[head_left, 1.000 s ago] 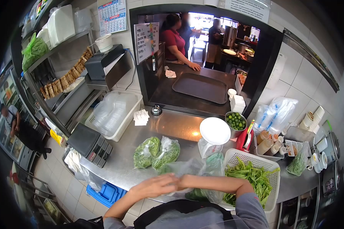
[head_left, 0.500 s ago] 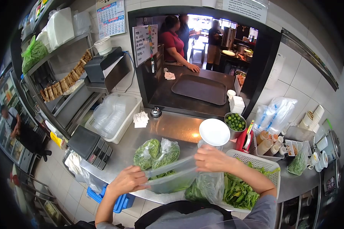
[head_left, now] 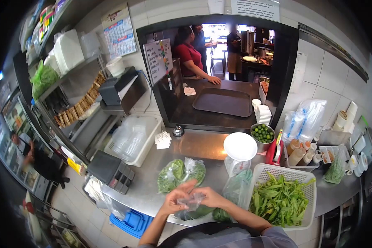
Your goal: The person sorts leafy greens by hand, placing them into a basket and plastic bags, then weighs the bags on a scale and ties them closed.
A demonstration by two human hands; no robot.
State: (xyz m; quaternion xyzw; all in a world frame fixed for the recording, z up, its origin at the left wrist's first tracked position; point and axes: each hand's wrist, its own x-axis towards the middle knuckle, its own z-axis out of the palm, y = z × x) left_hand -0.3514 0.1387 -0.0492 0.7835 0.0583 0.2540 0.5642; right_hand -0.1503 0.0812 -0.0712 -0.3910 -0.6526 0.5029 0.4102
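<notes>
My left hand (head_left: 178,199) and my right hand (head_left: 207,197) are close together at the front of the steel counter. Between them they pinch the gathered mouth of a clear plastic bag (head_left: 191,203). Dark leafy greens show in its lower part, partly covered by my hands. Just beyond lie two plastic bags of leafy greens, one on the left (head_left: 169,177) and one on the right (head_left: 195,168). A larger clear bag (head_left: 238,184) with greens at its bottom stands beside my right forearm. Farther right is a white basket (head_left: 313,198) heaped with loose leaves (head_left: 279,200).
A scale (head_left: 237,165) carries a white bowl (head_left: 240,146), with a pot of green limes (head_left: 262,133) beside it. Left are black drawers (head_left: 111,170) and a basket of plastic containers (head_left: 155,131). Behind the pass-through tray (head_left: 222,102), people stand; another is far left.
My hands have come together from wide apart, bunching the bag's stretched mouth between them. The left hand moved right, the right hand moved left and down. The camera view has shifted slightly.
</notes>
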